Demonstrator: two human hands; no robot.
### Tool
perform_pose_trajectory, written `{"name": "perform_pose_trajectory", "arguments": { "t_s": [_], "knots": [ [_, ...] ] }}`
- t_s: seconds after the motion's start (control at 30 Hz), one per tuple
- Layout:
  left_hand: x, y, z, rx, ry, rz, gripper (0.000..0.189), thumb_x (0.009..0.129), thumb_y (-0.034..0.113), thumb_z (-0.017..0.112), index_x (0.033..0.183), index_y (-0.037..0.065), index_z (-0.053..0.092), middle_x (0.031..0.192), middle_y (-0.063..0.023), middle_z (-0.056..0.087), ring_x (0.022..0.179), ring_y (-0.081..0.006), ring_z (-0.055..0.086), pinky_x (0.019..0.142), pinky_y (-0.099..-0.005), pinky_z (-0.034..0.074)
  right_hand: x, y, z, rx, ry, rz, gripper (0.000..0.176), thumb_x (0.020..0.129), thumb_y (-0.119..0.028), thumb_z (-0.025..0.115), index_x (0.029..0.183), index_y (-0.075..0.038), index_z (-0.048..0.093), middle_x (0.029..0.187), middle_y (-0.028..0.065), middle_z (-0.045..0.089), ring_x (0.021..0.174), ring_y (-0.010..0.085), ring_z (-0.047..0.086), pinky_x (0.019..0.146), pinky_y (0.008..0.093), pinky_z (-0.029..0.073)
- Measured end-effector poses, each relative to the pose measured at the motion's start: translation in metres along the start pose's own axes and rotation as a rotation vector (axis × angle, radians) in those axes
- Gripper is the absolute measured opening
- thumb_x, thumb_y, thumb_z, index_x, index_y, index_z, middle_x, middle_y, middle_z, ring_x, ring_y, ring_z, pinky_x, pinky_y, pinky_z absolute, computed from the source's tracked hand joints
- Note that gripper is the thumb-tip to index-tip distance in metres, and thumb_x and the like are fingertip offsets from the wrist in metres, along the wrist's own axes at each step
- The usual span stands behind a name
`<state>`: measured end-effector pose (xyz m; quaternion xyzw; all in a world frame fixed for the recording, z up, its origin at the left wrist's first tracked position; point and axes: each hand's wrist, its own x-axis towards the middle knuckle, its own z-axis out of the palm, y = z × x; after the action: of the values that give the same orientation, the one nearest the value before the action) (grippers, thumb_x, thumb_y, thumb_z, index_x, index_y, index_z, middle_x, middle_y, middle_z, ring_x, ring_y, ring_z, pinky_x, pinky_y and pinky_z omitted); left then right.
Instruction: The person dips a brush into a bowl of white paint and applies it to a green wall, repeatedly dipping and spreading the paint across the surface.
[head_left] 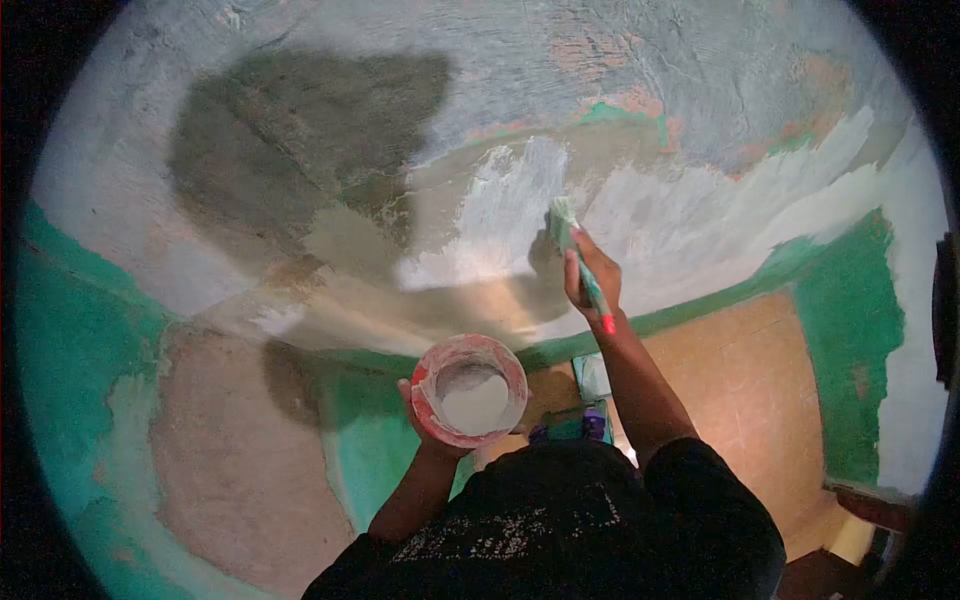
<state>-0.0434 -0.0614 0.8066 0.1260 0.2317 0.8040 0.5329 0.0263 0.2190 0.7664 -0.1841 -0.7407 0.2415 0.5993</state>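
My right hand is closed around the handle of a paintbrush, green with a red end. Its pale bristles meet the wall, right beside a fresh white patch. Lower and to the left, my left hand grips a red bucket from its outer side, with the thumb up near the rim. White paint lies inside the bucket, and dried white smears coat its inner wall and rim.
Green paint covers the lower wall on both sides. A bare brownish patch shows at left. The orange-tan floor lies below, with my feet in purple footwear on it. Dark objects stand at the lower right. My shadow falls across the upper left wall.
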Motion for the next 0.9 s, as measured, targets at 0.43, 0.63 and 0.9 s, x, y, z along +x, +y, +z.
{"name": "perform_pose_trajectory", "arguments": {
  "t_s": [0.43,0.63,0.9],
  "knots": [
    [-0.003,-0.003,0.007,-0.112,0.015,-0.052,0.093,0.075,0.081,0.047,0.142,0.018,0.037,0.142,-0.0189,0.039,0.129,-0.0434,0.040,0.099,-0.0673,0.038,-0.035,0.019,-0.001,-0.019,-0.081,0.081,0.039,0.087,-0.009,0.060,0.125,-0.014,0.056,0.109,0.0226,0.065,0.091,0.0359,0.067,0.074,0.0387,0.055],
    [0.008,-0.001,-0.003,-0.071,-0.018,-0.047,0.096,0.073,0.083,0.046,0.142,0.017,0.037,0.143,-0.0188,0.038,0.129,-0.0444,0.039,0.095,-0.0681,0.040,-0.081,0.044,0.010,-0.098,-0.293,0.416,0.037,0.089,-0.014,0.057,0.126,-0.014,0.055,0.110,0.0232,0.064,0.090,0.0374,0.066,0.075,0.0384,0.055],
    [0.012,-0.001,0.008,-0.057,0.001,-0.110,0.097,0.067,0.085,0.050,0.137,0.019,0.043,0.133,-0.0205,0.048,0.110,-0.0496,0.054,0.085,-0.0680,0.048,-0.060,0.013,0.009,0.014,-0.072,0.297,0.034,0.089,-0.017,0.057,0.122,-0.009,0.056,0.109,0.0203,0.065,0.092,0.0377,0.065,0.078,0.0407,0.054]
  ]
}}
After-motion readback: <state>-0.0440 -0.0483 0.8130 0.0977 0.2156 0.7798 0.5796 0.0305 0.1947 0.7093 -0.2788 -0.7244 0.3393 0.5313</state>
